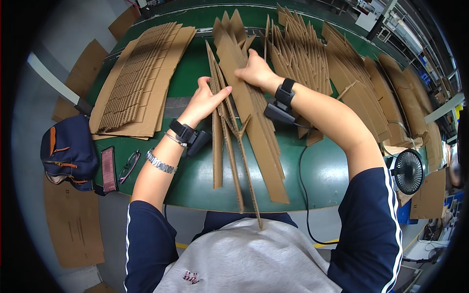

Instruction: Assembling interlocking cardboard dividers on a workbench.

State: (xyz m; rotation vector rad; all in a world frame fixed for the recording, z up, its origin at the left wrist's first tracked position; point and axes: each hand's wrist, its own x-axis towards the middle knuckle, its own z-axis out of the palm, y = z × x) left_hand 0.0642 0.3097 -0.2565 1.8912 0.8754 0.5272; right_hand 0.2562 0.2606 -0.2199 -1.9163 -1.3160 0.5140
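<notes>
Several narrow cardboard strips (218, 146) are pinched between the thumb and fingers of my left hand (200, 101). They fan apart toward me, and the longest reaches past the table edge to my shirt. Just to the right, my right hand (259, 72) grips a thicker stack of cardboard strips (254, 132) from its right side, thumb on top. This stack slants across the table, with pointed ends sticking up at its far end. Part of my right hand's fingers is hidden behind the cardboard.
Slotted strips lie on flat cardboard sheets (168, 73) at the left. Assembled dividers (298, 58) and cardboard bundles (354, 88) line the right. A navy bag (71, 149), a phone (108, 168), glasses (129, 167), a black cable (304, 188) and a small fan (408, 171) sit around the green table (195, 188).
</notes>
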